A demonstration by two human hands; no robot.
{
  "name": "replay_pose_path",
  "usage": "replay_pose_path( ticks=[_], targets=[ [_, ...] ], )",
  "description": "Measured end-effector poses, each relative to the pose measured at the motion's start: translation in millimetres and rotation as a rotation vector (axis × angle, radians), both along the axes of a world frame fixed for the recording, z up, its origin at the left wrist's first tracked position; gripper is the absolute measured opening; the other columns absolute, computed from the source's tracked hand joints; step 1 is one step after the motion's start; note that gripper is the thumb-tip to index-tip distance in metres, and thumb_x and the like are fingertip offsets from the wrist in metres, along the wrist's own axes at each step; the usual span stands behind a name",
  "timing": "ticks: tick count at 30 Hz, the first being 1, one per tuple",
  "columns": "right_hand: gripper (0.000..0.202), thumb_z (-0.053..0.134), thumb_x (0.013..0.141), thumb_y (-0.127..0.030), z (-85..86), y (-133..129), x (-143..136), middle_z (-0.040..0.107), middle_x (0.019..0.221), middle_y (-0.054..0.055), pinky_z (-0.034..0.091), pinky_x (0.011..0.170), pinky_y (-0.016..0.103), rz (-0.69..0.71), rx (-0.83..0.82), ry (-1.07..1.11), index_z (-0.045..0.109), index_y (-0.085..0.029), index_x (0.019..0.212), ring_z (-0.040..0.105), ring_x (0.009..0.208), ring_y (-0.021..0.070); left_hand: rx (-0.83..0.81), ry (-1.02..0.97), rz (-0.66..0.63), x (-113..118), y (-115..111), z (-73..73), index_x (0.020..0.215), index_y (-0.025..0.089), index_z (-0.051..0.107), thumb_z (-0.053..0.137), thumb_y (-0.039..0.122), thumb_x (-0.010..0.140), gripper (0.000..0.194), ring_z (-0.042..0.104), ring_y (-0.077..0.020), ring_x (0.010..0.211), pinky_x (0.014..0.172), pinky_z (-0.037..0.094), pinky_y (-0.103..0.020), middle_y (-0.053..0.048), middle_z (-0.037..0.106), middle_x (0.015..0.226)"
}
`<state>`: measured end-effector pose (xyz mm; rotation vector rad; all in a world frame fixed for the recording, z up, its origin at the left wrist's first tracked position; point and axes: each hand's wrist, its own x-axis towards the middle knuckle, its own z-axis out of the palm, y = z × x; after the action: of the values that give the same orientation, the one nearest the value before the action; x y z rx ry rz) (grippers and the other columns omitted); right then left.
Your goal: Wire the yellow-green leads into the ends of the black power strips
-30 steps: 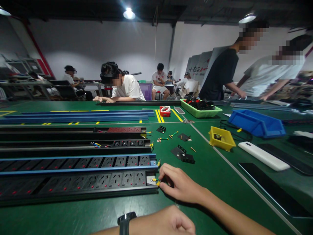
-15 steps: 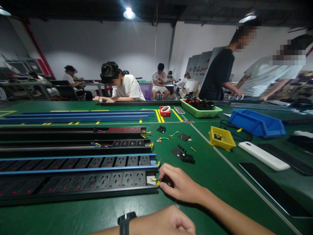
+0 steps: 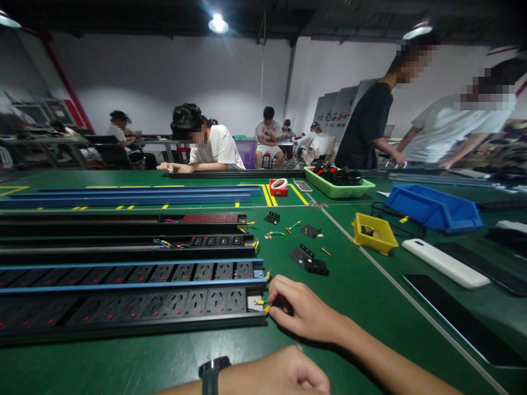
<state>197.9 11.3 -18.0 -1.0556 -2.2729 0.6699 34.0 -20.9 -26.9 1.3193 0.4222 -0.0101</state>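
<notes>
A sharp tug could strain the short green-and-yellow wire with yellow-sleeved ends (image 3: 267, 308) where it meets the pale plate (image 3: 252, 307); whether it is fastened tightly there cannot be told. If the grip slackened, the small end could slip free and spring back against the rim. The bent knuckles might also snag the similar yellow-tipped wire (image 3: 269, 273) just beyond the fingers, at the end of the blue-railed strip of black sockets (image 3: 181, 272). A careless sweep outward could scatter the brass-coloured screw (image 3: 325, 251) and the folded black metal brackets (image 3: 307, 259) lying farther off on the green worktop (image 3: 362, 296).

The thumb and forefinger of the right hand (image 3: 302, 312) come almost together, seeming to pinch the wire's outer end, with a hollow behind the tips. Just left of these fingers lies the end of the long black power strip with red-dotted sockets (image 3: 164, 307). The left hand (image 3: 288, 373), nearer the wearer, has curled fingers; whether they grip anything is hidden.
</notes>
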Motion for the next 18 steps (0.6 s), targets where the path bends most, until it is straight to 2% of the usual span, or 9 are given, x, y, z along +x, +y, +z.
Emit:
replay_pose_path(
  ticks=[4,18],
  targets=[
    [0.013,0.061,0.089,-0.013,0.6,0.8,-0.2,0.059,0.095,0.001,0.042,0.068,0.026,0.003,0.000,0.004,0.056,-0.022,0.098,0.056,0.076,0.0149,0.010,0.008,0.003,-0.3,-0.5,0.3,0.062,0.018,0.050,0.069,0.092,0.058,0.077,0.027,-0.0040,0.049,0.047,0.016,-0.025,0.009,0.039,0.053],
    [0.014,0.062,0.089,-0.012,0.0,0.7,-0.2,0.058,0.095,0.001,0.042,0.068,0.026,0.000,-0.017,0.006,0.057,-0.022,0.099,0.056,0.075,0.0144,0.017,-0.002,0.005,-0.1,-0.7,-1.0,0.061,0.017,0.047,0.071,0.089,0.061,0.076,0.026,-0.0044,0.052,0.049,0.016,-0.026,0.009,0.036,0.054]
  ],
)
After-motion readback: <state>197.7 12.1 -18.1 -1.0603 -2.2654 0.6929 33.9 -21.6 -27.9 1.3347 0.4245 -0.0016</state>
